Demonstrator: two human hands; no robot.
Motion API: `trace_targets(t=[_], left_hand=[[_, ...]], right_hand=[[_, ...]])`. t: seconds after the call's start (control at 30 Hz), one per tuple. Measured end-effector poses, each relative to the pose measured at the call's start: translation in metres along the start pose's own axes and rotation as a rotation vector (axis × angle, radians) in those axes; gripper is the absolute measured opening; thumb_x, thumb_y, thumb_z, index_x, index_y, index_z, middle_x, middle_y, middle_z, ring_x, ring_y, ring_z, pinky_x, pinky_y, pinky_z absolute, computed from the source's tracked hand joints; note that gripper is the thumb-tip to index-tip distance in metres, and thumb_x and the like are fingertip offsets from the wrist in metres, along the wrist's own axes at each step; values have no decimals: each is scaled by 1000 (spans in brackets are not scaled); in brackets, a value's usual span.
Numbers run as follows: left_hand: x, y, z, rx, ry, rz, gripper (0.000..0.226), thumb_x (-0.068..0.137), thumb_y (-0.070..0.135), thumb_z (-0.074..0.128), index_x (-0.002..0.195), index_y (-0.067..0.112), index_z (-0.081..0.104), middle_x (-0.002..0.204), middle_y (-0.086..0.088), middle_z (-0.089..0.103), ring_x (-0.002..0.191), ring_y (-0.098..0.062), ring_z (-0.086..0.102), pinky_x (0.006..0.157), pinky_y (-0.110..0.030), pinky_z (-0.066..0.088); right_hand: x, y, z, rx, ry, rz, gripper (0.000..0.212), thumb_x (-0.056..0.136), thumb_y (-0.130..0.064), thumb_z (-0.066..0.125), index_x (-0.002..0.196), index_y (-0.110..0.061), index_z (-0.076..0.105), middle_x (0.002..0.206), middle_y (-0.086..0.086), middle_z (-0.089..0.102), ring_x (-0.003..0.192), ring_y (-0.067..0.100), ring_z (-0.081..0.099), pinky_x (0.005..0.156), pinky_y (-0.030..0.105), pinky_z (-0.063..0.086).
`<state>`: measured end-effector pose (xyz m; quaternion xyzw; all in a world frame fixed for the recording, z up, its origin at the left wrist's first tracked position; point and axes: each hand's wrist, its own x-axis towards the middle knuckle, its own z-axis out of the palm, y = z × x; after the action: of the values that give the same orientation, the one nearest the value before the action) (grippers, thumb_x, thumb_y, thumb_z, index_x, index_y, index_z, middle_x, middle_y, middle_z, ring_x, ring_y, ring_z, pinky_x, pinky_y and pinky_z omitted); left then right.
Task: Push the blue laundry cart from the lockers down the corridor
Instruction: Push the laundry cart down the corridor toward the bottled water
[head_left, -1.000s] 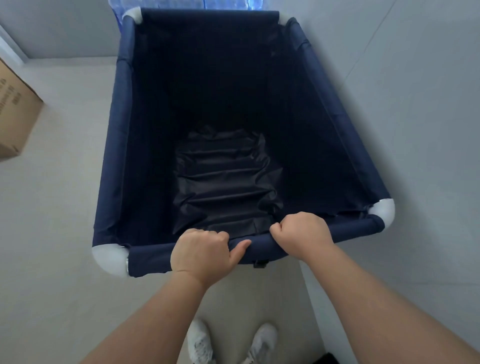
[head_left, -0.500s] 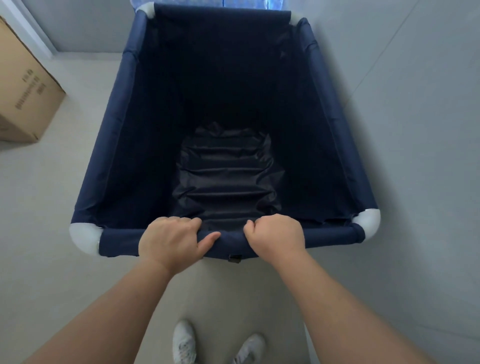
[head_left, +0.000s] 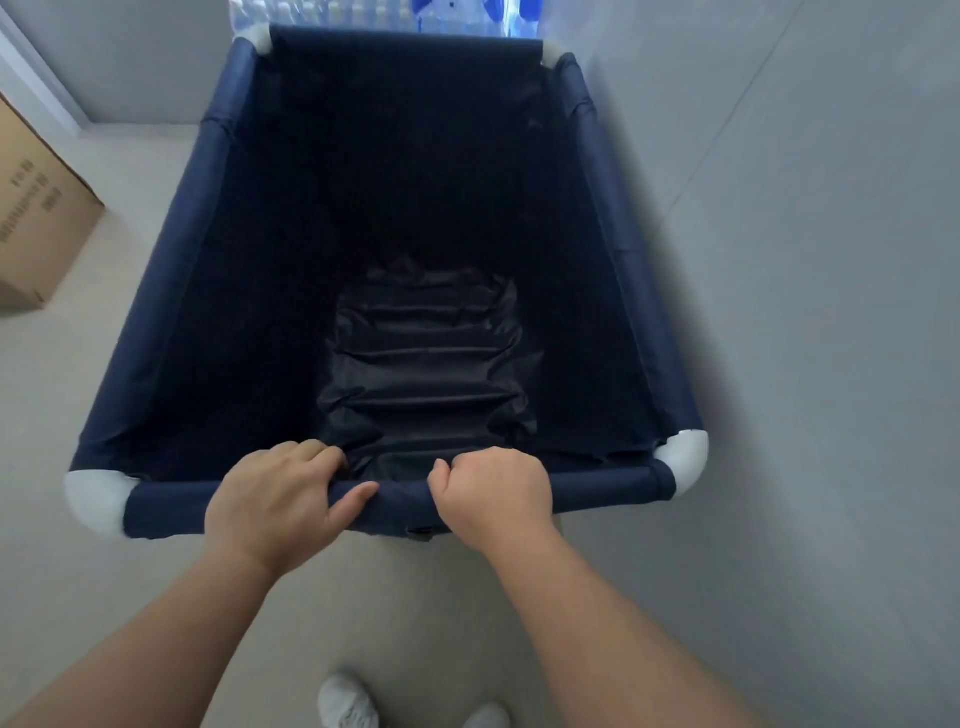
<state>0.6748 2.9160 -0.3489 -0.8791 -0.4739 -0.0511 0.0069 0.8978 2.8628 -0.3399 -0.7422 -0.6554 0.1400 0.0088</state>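
The blue laundry cart (head_left: 171, 270) fills the middle of the view, a dark navy fabric bin on a frame with white plastic corner pieces. Its inside holds only wrinkled dark lining. My left hand (head_left: 275, 501) grips the near top rail left of centre, fingers curled over it and thumb lying along the rail. My right hand (head_left: 493, 493) is wrapped around the same rail just right of centre. My white shoes show below on the pale floor.
A grey wall (head_left: 805, 312) runs close along the cart's right side. A brown cardboard box (head_left: 36, 218) stands on the floor at the left. Shrink-wrapped water bottles (head_left: 384, 15) sit right behind the cart's far end. Pale floor (head_left: 78, 395) lies open to the left.
The cart's near end has swung left, squaring it with the right wall. The cardboard box has come further into view. Both hands keep their hold on the rail.
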Motion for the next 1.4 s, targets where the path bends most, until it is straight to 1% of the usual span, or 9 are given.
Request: trace_targets(t=[0.1,0.27,0.47,0.63,0.77,0.97,1.1,1.3,1.4], left_hand=[[5,-2,1,-3,0,-4,56,88,70,28,79,26,63,71,8,60,63,-18,59,56,-35,42],[18,-6,-2,-26,-18,-23,56,87,69,29,71,25,59,62,8,56,55,-19,57,50,-32,37],[30,-12,-4,-44,-45,-10,56,88,69,27,62,26,51,54,8,52,49,-17,52,48,-31,32],[37,-18,-4,-53,-62,-6,61,90,71,20,62,26,50,54,7,52,50,-17,51,49,-32,32],[40,-18,-2,-46,-62,6,57,89,70,27,64,25,51,57,8,55,52,-17,53,52,-32,29],[38,-19,-5,-44,-70,18,56,89,69,29,66,25,55,58,6,56,52,-17,52,53,-32,30],[38,-20,-6,-33,-65,31,56,90,68,31,65,24,56,57,5,56,52,-18,53,52,-32,30],[39,-21,-4,-36,-57,29,57,90,69,29,64,24,54,57,6,55,52,-17,53,53,-32,29],[42,-21,-3,-43,-59,19,60,90,71,25,66,24,54,60,7,55,54,-18,53,53,-33,34]], right_hand=[[4,-1,-3,3,-2,3,48,92,-45,21,65,-19,52,62,-1,53,61,25,47,56,36,31],[18,-2,-7,-18,-13,28,48,93,-45,22,67,-20,52,64,-2,54,63,25,48,56,36,32],[31,-5,-10,-56,-19,53,45,94,-46,24,67,-21,51,70,-1,64,63,23,46,57,34,30],[39,-8,-12,-53,-27,75,46,93,-47,24,71,-23,56,72,-3,65,63,22,46,56,35,29],[42,-7,-12,-72,-10,89,42,92,-47,26,67,-24,50,70,-3,65,62,22,46,55,35,28],[40,-11,-11,-73,-8,100,40,92,-44,28,66,-24,50,68,-4,63,61,21,46,55,34,28],[40,-12,-12,-77,-3,84,41,91,-44,25,63,-24,48,60,-6,51,59,19,48,54,34,29],[41,-11,-11,-94,45,69,46,84,-46,15,61,-24,48,56,-6,47,54,19,44,50,34,24],[44,-9,-9,-112,54,54,48,83,-46,13,61,-24,49,55,-6,47,54,19,44,48,33,20]])
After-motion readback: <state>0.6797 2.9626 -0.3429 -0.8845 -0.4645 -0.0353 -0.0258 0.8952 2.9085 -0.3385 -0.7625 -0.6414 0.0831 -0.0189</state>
